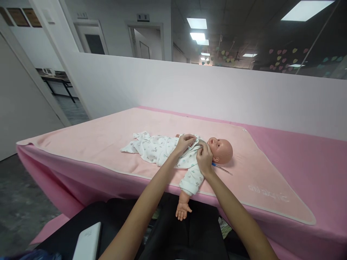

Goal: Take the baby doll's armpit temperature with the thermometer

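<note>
1. Baby doll (223,151), 1 item: face-up on a pale pink mat (108,141); head at 3 o'clock from its chest, legs at 9.
2. Patterned garment (155,150), white, long-sleeved: on the doll, seemingly parted at the neck.
3. Left hand (185,142): at the doll's chest, 10 o'clock of its pair; fingers bent, nearly closed over the garment's front. Whether cloth is pinched, cannot tell.
4. Right hand (205,157): at the collar, thumb and fingertips closed on the cloth.
5. Doll's arm (183,206): at 6 o'clock, overhanging the edge. Risk: a tug towards 6 could drag the doll off balance.
6. Thin rod (223,169), blue-ended: 4 o'clock of the right hand, near the head. Risk: a sweeping forearm might knock it away.
7. Neck opening: fine detail hidden by fingers. Risk: uneven pulling may strain the cloth.
</note>
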`<state>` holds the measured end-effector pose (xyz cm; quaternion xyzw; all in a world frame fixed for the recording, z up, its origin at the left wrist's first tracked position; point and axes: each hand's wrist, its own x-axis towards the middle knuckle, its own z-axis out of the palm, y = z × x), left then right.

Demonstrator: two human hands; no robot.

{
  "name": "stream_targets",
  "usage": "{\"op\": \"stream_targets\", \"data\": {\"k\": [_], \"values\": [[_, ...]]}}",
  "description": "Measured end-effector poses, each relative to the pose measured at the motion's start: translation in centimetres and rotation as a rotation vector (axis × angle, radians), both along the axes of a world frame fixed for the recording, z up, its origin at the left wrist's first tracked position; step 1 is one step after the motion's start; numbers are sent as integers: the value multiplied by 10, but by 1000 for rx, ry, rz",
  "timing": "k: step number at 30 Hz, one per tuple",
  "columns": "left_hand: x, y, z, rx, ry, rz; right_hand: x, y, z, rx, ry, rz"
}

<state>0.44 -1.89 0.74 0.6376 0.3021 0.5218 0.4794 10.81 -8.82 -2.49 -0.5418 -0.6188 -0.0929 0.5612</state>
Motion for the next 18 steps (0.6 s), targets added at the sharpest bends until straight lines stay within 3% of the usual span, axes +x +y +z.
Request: {"op": "stream_targets", "data": {"k": [6,18], "values": [[0,-4,1,106,87,-65,0,2,-2,127,97,28],[0,-6,1,69,117,-142,1,2,1,46,115,29]]}}
